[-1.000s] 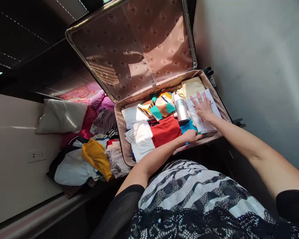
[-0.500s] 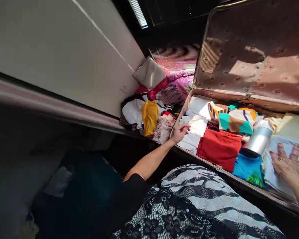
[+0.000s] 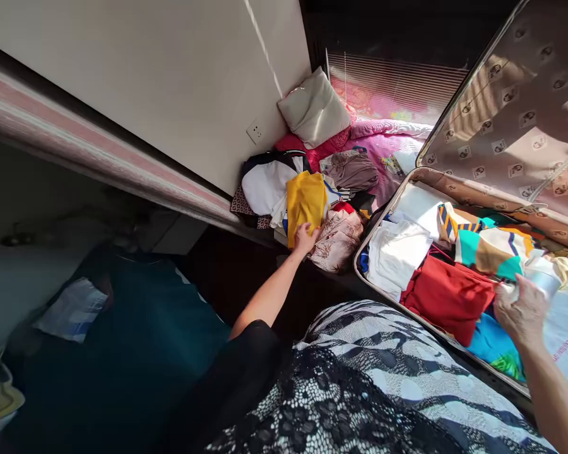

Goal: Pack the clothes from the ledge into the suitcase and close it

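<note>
An open suitcase (image 3: 379, 222) lies on the bed at the right, packed with folded clothes: a white stack (image 3: 397, 252), a red garment (image 3: 447, 295) and a striped multicolour piece (image 3: 490, 247). My right hand (image 3: 520, 312) is curled around a silver bottle (image 3: 542, 280) lying among them. My left hand (image 3: 305, 239) reaches out to the loose pile beside the suitcase and touches the lower edge of a yellow garment (image 3: 305, 200), next to a beige printed cloth (image 3: 337, 238). Whether its fingers pinch the cloth I cannot tell.
The suitcase lid (image 3: 515, 120) stands open at the upper right. A white pillow (image 3: 315, 108) and pink bedding (image 3: 383, 148) lie against the wall (image 3: 170, 75), which carries a socket (image 3: 254, 131). A dark teal surface (image 3: 137, 340) with a white packet (image 3: 73, 309) is at lower left.
The view has swung left. My left hand left the suitcase and moved to the yellow garment in the pile. My right hand lifted off the white cloth and closed on the silver bottle.
</note>
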A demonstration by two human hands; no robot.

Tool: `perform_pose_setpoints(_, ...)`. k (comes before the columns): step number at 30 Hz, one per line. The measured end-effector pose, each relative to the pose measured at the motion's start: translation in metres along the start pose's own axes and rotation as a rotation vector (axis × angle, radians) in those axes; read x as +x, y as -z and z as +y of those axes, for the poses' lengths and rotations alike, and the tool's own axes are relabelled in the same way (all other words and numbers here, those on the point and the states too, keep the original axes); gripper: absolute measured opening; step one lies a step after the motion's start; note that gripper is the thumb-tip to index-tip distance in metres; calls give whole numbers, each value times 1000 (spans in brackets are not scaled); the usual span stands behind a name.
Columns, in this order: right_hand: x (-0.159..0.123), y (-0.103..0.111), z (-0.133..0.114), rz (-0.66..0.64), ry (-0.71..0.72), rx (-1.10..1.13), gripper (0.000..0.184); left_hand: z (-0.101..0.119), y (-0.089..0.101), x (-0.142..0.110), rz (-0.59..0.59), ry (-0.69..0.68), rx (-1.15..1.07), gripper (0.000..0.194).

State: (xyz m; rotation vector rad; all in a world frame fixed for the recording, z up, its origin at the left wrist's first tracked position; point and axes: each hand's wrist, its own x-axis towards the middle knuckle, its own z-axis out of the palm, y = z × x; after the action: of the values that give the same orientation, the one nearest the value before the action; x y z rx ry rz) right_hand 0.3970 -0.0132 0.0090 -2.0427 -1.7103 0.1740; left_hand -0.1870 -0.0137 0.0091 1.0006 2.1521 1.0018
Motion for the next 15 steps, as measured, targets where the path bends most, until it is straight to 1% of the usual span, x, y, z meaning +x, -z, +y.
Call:
perform_pose_setpoints(1, -3, -6, -25, -48, 42, 18, 88, -5, -8, -2, -72, -11, 16, 58)
perform_pose_setpoints(3, -12, -17, -71, -135, 112, 65, 78, -10, -24, -6, -194, -64, 76, 86)
perform_pose_setpoints(4, -16, -22, -93, -168, 142, 92, 73, -11, -31, -8, -218, -97, 120, 98)
perform_pose_setpoints(5, -20, -27, -112, -198, 170, 122, 68, -11, -36, -10, -218, -131, 169, 102)
perform_pose_setpoints(6, -24, -31, -129, -227, 194, 154, 64, -10, -39, -12, -207, -161, 215, 98)
perform_pose_setpoints(7, -27, -35, -143, -257, 212, 186, 61, -8, -41, -14, -204, -188, 260, 85)
perform_pose_setpoints(8, -30, -38, -155, -288, 220, 215, 58, -5, -42, -17, -215, -217, 305, 68)
perform_pose_setpoints(10, -35, -43, -172, -342, 210, 259, 55, 0, -40, -23, -259, -281, 379, 35)
perform_pose_setpoints(11, -37, -44, -176, -364, 199, 274, 54, 3, -40, -26, -273, -311, 401, 27)
perform_pose_setpoints(12, -38, -46, -179, -382, 189, 288, 54, 5, -39, -30, -280, -337, 411, 25)
perform_pose_setpoints(15, -41, -49, -182, -424, 173, 309, 55, 9, -42, -39, -292, -366, 377, 30)
